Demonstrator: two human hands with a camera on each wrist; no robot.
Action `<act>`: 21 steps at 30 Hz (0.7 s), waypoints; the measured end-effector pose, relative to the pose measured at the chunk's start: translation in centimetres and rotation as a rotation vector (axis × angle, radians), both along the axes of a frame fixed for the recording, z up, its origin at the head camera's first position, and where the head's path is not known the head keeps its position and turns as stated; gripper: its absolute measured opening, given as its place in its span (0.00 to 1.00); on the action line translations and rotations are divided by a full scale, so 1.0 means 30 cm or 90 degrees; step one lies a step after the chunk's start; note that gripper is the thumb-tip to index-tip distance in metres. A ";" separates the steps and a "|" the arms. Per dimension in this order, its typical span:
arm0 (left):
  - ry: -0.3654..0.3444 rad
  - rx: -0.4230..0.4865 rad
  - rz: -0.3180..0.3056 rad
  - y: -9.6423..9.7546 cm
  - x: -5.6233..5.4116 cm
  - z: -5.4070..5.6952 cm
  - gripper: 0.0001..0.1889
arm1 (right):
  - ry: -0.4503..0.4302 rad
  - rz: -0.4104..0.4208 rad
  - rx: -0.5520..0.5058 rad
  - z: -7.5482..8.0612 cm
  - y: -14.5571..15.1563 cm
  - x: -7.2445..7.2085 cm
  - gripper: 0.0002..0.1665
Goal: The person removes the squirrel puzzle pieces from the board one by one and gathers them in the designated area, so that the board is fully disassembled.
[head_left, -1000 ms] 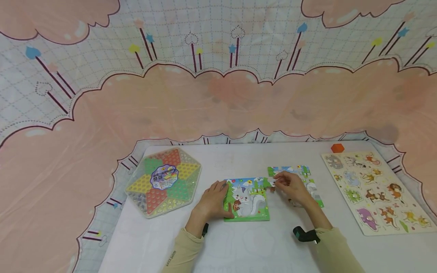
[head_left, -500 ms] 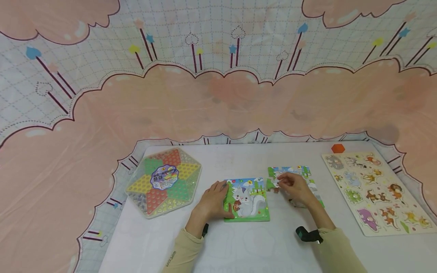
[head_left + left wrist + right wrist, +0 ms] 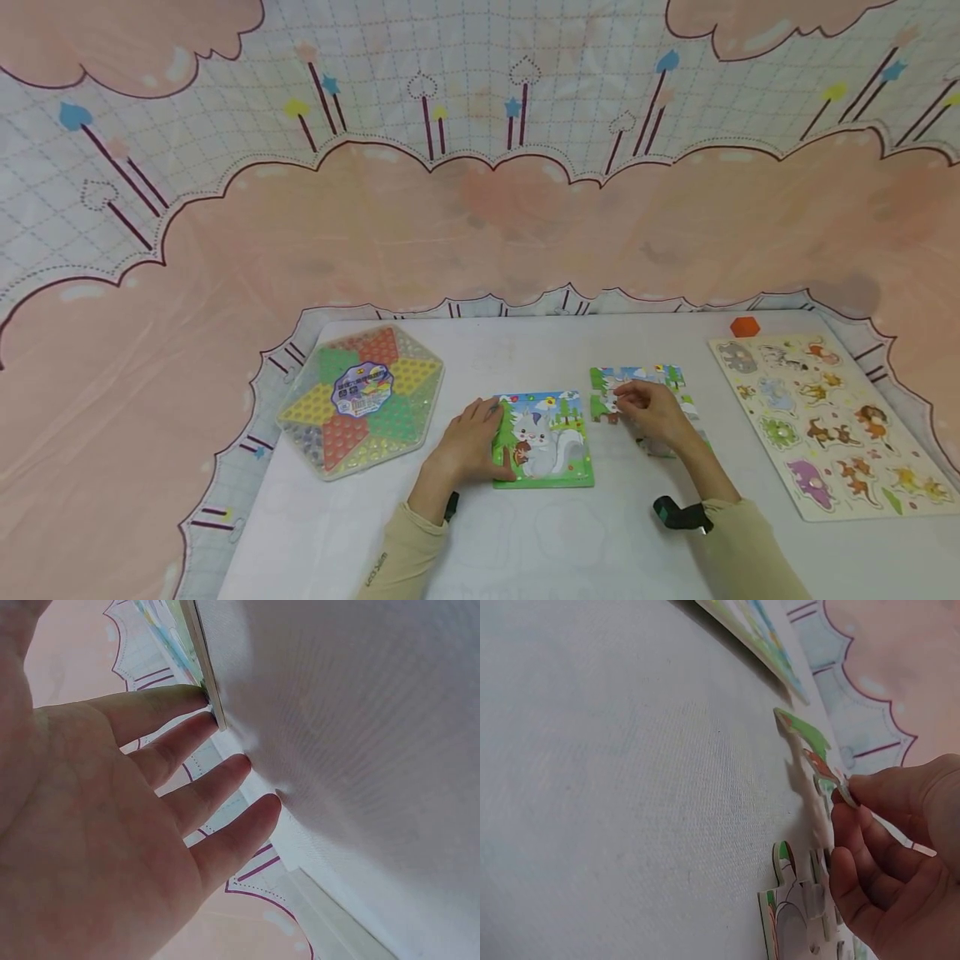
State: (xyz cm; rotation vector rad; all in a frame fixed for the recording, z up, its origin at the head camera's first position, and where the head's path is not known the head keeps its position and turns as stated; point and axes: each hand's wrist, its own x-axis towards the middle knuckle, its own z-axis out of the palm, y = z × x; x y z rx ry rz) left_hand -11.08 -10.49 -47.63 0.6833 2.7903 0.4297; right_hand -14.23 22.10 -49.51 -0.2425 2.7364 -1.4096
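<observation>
A squirrel picture puzzle board point(image 3: 551, 458) lies mid-table in the head view. Along its left side rests my left hand point(image 3: 467, 442), thumb at the near corner and fingers spread nearly straight. In the left wrist view, two fingertips point(image 3: 202, 718) touch the board's edge. My right hand point(image 3: 654, 412) pinches a puzzle piece point(image 3: 810, 735), green and brown, between thumb and forefinger. The piece is tilted, close over the table. Right under and beyond this hand lie several other puzzle pieces point(image 3: 671, 375), laid out as part of a picture and partly hidden by the hand.
To the left lies a hexagonal checkers board point(image 3: 412, 417) with a star of coloured triangles. A wooden animal puzzle point(image 3: 795, 425) lies at the right, with a red-orange hexagonal block point(image 3: 745, 327) behind it. A patterned cloth point(image 3: 480, 225) hangs behind the table.
My right hand has moved right with the puzzle piece, away from the squirrel board and over to the loose pieces. The left hand has stayed in place.
</observation>
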 end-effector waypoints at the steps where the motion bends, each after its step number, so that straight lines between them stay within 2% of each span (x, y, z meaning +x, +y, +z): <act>1: 0.001 0.000 0.000 0.000 0.000 0.000 0.53 | -0.003 -0.001 0.004 -0.001 0.001 -0.001 0.09; 7: 0.009 0.003 -0.001 0.001 0.000 -0.001 0.52 | -0.009 -0.019 0.039 0.002 0.005 -0.002 0.10; 21: 0.008 0.003 0.001 0.000 0.002 -0.002 0.53 | -0.004 -0.047 0.061 0.010 0.001 0.003 0.11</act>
